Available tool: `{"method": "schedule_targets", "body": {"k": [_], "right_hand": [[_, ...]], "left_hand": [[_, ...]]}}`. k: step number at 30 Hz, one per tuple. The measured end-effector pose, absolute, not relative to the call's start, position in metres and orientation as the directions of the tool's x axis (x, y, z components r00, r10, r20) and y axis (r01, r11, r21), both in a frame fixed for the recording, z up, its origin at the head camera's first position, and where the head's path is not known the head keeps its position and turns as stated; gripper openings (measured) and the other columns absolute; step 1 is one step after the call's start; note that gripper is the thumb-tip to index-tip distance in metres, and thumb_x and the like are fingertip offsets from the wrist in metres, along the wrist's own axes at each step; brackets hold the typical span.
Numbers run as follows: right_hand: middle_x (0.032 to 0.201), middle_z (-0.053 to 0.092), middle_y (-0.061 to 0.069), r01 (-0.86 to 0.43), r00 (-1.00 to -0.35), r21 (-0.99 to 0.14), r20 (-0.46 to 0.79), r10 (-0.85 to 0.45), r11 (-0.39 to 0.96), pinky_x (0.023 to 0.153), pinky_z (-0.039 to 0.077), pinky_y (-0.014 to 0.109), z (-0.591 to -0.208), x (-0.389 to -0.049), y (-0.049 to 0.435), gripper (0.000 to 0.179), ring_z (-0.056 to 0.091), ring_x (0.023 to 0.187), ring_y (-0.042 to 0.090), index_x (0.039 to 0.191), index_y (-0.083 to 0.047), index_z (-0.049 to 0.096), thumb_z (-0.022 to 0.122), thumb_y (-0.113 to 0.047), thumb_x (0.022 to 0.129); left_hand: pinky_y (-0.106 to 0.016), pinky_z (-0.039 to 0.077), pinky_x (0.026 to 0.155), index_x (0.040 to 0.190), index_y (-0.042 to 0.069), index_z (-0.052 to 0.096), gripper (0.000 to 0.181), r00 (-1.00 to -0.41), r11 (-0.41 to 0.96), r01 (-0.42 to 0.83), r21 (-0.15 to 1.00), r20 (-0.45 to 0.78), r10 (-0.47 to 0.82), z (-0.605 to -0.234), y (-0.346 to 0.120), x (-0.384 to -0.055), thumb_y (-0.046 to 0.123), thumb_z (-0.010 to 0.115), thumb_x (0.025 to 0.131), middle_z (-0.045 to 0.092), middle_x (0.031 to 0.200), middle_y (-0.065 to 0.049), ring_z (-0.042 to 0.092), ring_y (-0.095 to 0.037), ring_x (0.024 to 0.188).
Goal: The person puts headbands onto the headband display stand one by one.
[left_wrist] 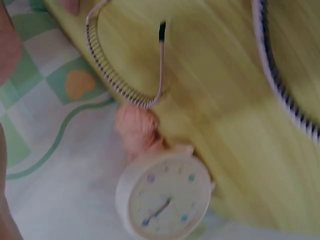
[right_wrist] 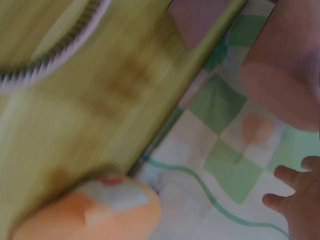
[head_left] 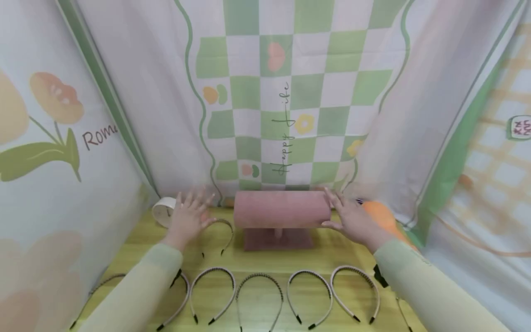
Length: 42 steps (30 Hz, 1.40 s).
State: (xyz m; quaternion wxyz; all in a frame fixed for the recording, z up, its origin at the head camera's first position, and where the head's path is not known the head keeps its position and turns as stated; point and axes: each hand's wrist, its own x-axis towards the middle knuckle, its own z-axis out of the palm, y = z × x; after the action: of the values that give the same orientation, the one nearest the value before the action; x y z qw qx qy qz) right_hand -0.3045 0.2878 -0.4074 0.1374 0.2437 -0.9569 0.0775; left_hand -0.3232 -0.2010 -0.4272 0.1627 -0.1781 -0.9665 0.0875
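Note:
A pink roll on a T-shaped stand [head_left: 282, 210] is at the back middle of the wooden table. My right hand [head_left: 352, 219] is at its right end, fingers spread and fingertips overlapping the edge in the head view. The right wrist view has its fingertips [right_wrist: 282, 200] apart from the end of the roll [right_wrist: 285, 95]. Left of the roll, my left hand [head_left: 188, 219] is held up with fingers spread, holding nothing. Close to it are a thin headband [head_left: 231, 230] and a white alarm clock [left_wrist: 165, 195].
Several headbands [head_left: 259, 275] lie in a row along the front of the table [head_left: 257, 259]. A small pink object [left_wrist: 136, 125] sits beside the clock. An orange rounded object [right_wrist: 95, 215] is at the right rear. Printed curtains [head_left: 323, 55] hang behind and on both sides.

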Motion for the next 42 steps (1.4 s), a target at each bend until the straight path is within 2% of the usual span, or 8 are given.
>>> {"method": "schedule_targets", "body": {"k": [5, 8, 10, 12, 16, 27, 35, 42], "right_hand": [[0.15, 0.029, 0.034, -0.495, -0.856, -0.221, 0.29, -0.428, 0.84, 0.096, 0.042, 0.062, -0.418, -0.305, 0.273, 0.098, 0.05, 0.117, 0.054, 0.16, -0.012, 0.005, 0.067, -0.045, 0.092], [0.149, 0.03, 0.035, -0.495, -0.854, -0.258, 0.319, -0.41, 0.83, 0.101, 0.04, 0.06, -0.422, -0.305, 0.267, 0.097, 0.047, 0.122, 0.052, 0.159, -0.008, 0.004, 0.069, -0.037, 0.093], [0.149, 0.03, 0.036, -0.507, -0.843, -0.262, 0.352, -0.407, 0.821, 0.102, 0.039, 0.059, -0.423, -0.305, 0.263, 0.096, 0.046, 0.123, 0.052, 0.159, -0.006, 0.005, 0.07, -0.032, 0.093], [0.149, 0.029, 0.036, -0.524, -0.83, -0.266, 0.375, -0.414, 0.809, 0.103, 0.038, 0.059, -0.425, -0.305, 0.26, 0.095, 0.044, 0.125, 0.052, 0.158, -0.005, 0.006, 0.071, -0.028, 0.093], [0.15, 0.028, 0.036, -0.53, -0.825, -0.275, 0.385, -0.413, 0.802, 0.103, 0.038, 0.058, -0.426, -0.303, 0.259, 0.096, 0.045, 0.124, 0.052, 0.158, -0.006, 0.004, 0.071, -0.025, 0.093], [0.154, 0.025, 0.031, -0.474, -0.863, -0.303, 0.345, -0.369, 0.827, 0.107, 0.035, 0.056, -0.427, -0.301, 0.259, 0.096, 0.043, 0.128, 0.049, 0.159, -0.009, 0.003, 0.07, -0.027, 0.093], [0.155, 0.024, 0.03, -0.471, -0.869, -0.316, 0.33, -0.37, 0.824, 0.107, 0.034, 0.056, -0.425, -0.3, 0.258, 0.094, 0.041, 0.13, 0.049, 0.159, -0.009, 0.003, 0.069, -0.027, 0.094], [0.156, 0.023, 0.029, -0.473, -0.869, -0.325, 0.326, -0.373, 0.819, 0.106, 0.035, 0.057, -0.423, -0.299, 0.258, 0.093, 0.041, 0.13, 0.049, 0.159, -0.01, 0.003, 0.068, -0.027, 0.095]], "left_hand": [[-0.063, 0.0, 0.114, 0.151, 0.019, 0.041, 0.072, -0.91, 0.94, 0.331, -0.077, 0.237, 0.34, -0.455, -0.181, -0.336, 0.063, 0.048, 0.095, 0.03, 0.157, -0.014, 0.021, -0.042, 0.144], [-0.062, 0.024, 0.11, 0.134, 0.006, 0.06, 0.061, -0.946, 0.949, 0.296, 0.113, 0.174, 0.274, -0.471, -0.168, -0.341, 0.053, 0.058, 0.095, 0.054, 0.137, -0.023, 0.044, -0.046, 0.13], [-0.058, 0.041, 0.099, 0.114, 0.002, 0.069, 0.05, -0.971, 0.938, 0.232, 0.257, 0.113, 0.209, -0.482, -0.16, -0.344, 0.047, 0.062, 0.095, 0.066, 0.115, -0.022, 0.058, -0.043, 0.111], [-0.052, 0.051, 0.082, 0.095, 0.003, 0.069, 0.038, -0.99, 0.906, 0.142, 0.4, 0.054, 0.131, -0.49, -0.154, -0.344, 0.041, 0.068, 0.093, 0.069, 0.093, -0.016, 0.064, -0.037, 0.09], [-0.044, 0.05, 0.064, 0.077, 0.009, 0.061, 0.032, -0.999, 0.847, 0.034, 0.53, -0.014, 0.049, -0.506, -0.141, -0.344, 0.037, 0.072, 0.09, 0.061, 0.071, -0.004, 0.058, -0.025, 0.067], [-0.046, 0.051, 0.071, 0.079, 0.007, 0.061, 0.006, -0.999, 0.821, -0.033, 0.57, 0.013, -0.049, -0.525, -0.118, -0.355, 0.01, 0.064, 0.084, 0.062, 0.077, -0.006, 0.059, -0.026, 0.073], [-0.045, 0.051, 0.069, 0.087, 0.001, 0.062, 0.015, -0.987, 0.698, 0.022, 0.716, 0.128, -0.1, -0.486, -0.12, -0.345, 0.009, 0.053, 0.096, 0.062, 0.081, -0.011, 0.059, -0.027, 0.073], [-0.038, 0.051, 0.074, 0.099, -0.008, 0.069, 0.013, -0.941, 0.451, 0.142, 0.881, 0.261, -0.215, -0.446, -0.126, -0.319, 0.002, 0.063, 0.092, 0.067, 0.09, -0.016, 0.062, -0.029, 0.084]]}}
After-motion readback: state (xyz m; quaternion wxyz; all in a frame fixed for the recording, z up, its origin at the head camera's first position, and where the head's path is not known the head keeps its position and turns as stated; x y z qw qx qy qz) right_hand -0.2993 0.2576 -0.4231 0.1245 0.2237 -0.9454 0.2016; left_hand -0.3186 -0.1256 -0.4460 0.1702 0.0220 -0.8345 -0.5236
